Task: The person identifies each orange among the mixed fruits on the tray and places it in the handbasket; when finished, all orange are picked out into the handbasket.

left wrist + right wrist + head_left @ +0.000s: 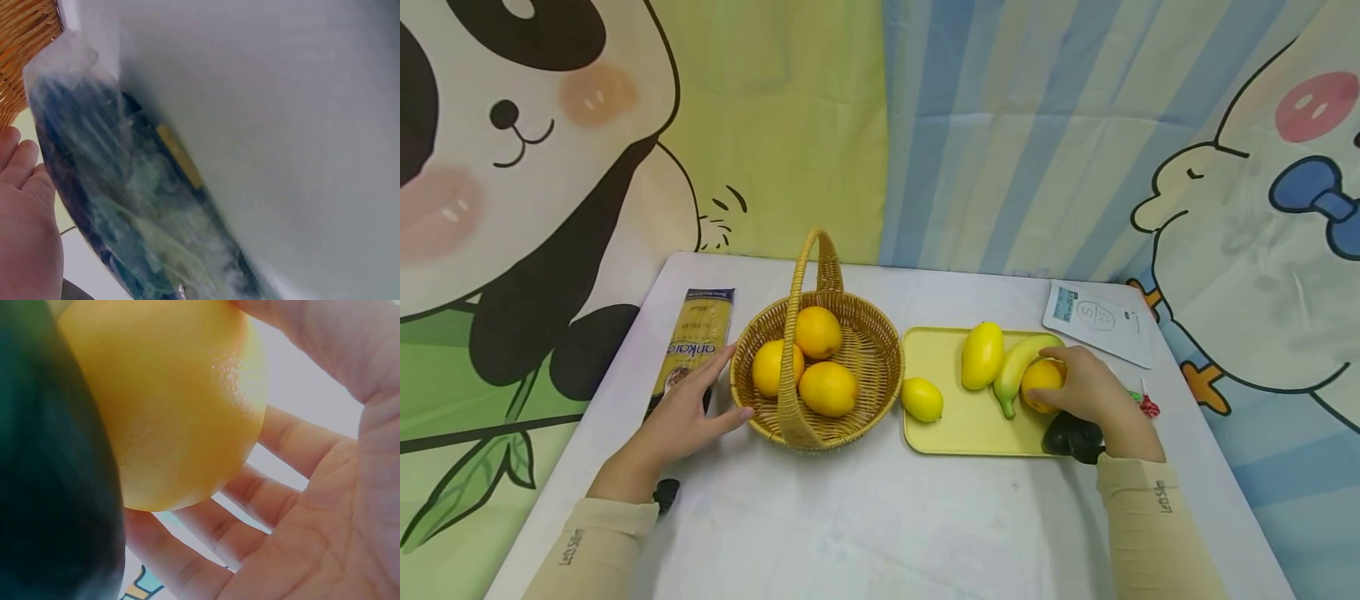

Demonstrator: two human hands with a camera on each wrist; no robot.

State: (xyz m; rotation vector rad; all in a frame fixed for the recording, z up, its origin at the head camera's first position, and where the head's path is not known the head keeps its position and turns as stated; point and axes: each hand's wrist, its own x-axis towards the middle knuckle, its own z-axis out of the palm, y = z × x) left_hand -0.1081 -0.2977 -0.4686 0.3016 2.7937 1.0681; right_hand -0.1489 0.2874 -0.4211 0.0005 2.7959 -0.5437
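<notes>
My right hand (1078,379) grips an orange (1042,385) at the right end of the yellow tray (947,437), thumb and fingers around the fruit. In the right wrist view, the fingers (206,531) curve along one side of the orange (175,412). A dark green rounded thing (56,475) fills that view's left edge. At the wicker basket (868,425), my left hand (688,412) holds its fingers straight by the left rim, thumb tip right at the wicker. Three oranges (829,388) lie inside the basket, under its tall handle (792,367).
On the tray lie a banana (1018,367), a mango (982,356) and, across its left edge, a lemon (922,399). A pasta packet (700,329) lies left of the basket. Behind the tray at right is a white pouch (1093,321); a small red thing (1148,406) lies beside my right wrist.
</notes>
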